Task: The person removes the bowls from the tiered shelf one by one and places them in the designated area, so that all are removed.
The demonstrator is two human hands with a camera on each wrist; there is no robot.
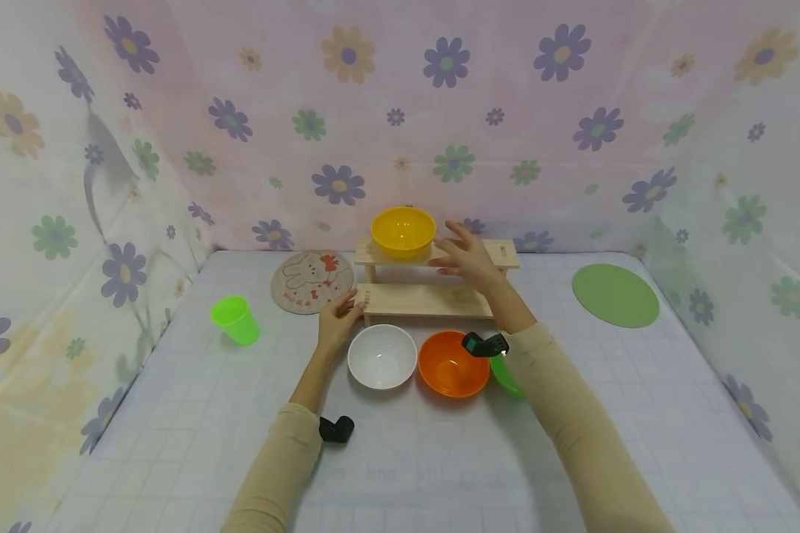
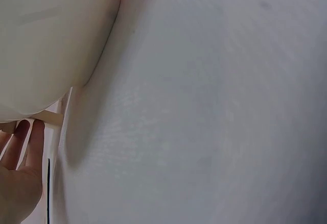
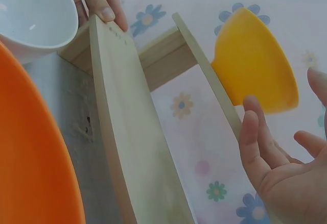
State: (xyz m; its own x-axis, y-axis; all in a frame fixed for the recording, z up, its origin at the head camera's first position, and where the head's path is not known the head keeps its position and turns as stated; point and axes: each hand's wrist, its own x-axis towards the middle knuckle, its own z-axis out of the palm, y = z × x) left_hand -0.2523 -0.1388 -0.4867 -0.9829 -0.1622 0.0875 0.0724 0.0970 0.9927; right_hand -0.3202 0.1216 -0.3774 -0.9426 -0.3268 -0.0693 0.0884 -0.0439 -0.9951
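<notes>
A yellow bowl (image 1: 403,231) sits upright on the upper tier of a two-tier wooden shelf (image 1: 427,300), towards its left end. My right hand (image 1: 467,259) is just right of the bowl with fingers spread; in the right wrist view its fingers (image 3: 255,132) reach near the bowl's side, and contact is unclear. At the lower tier's left end, my left hand (image 1: 336,322) grips the board, thumb and fingers around its corner in the right wrist view. In front of the shelf stand a white bowl (image 1: 382,357), an orange bowl (image 1: 453,364) and a green bowl (image 1: 507,376) partly behind my right forearm.
On the left stand a bright green cup (image 1: 236,320) and a round rabbit-print mat (image 1: 312,281). A green oval mat (image 1: 615,295) lies at the right. Flowered cloth (image 1: 400,141) hangs behind and at both sides of the white-covered table (image 1: 413,474).
</notes>
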